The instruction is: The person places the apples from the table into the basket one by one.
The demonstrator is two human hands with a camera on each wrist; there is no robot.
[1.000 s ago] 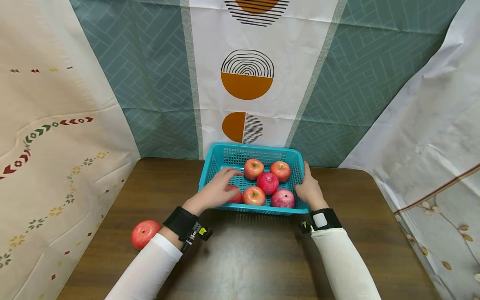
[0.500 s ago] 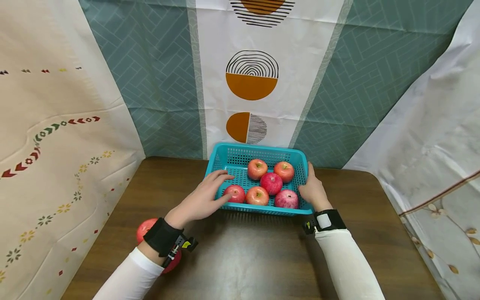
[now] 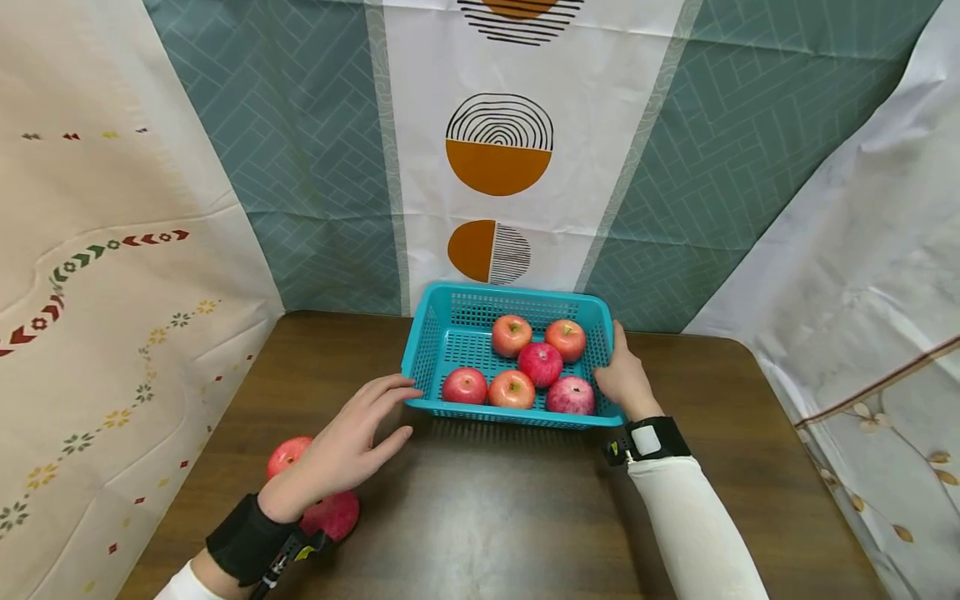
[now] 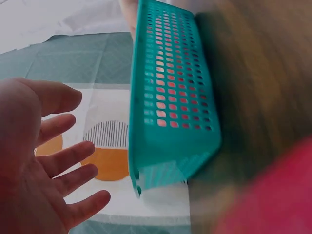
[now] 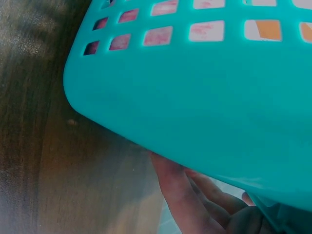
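Note:
My left hand [image 3: 348, 442] is over the table left of the blue-green plastic basket [image 3: 450, 292], fingers spread and nothing in them. Its fingertips overlap the basket's front left corner in the head view. A red apple [image 3: 288, 454] and a darker red round fruit [image 3: 333, 517] lie by that wrist, partly hidden beneath it. My right hand [image 3: 626, 379] grips the basket's right rim, thumb inside. Within the basket sit several apples [image 3: 512, 389], a crimson round fruit [image 3: 540, 364] and a streaked pink one [image 3: 571, 396]. In the left wrist view, a blurred red fruit [image 4: 278, 200] fills the lower right corner.
The brown wooden table [image 3: 480, 517] ends at the back against a green and white patterned cloth [image 3: 322, 167], just behind the basket. Cream cloth [image 3: 150, 333] hangs on the left and whitish cloth [image 3: 862, 275] on the right.
My left hand has drawn back out of the basket toward the lower left, leaving a red apple inside. The darker fruit on the table has come into view. My right hand stays at the rim.

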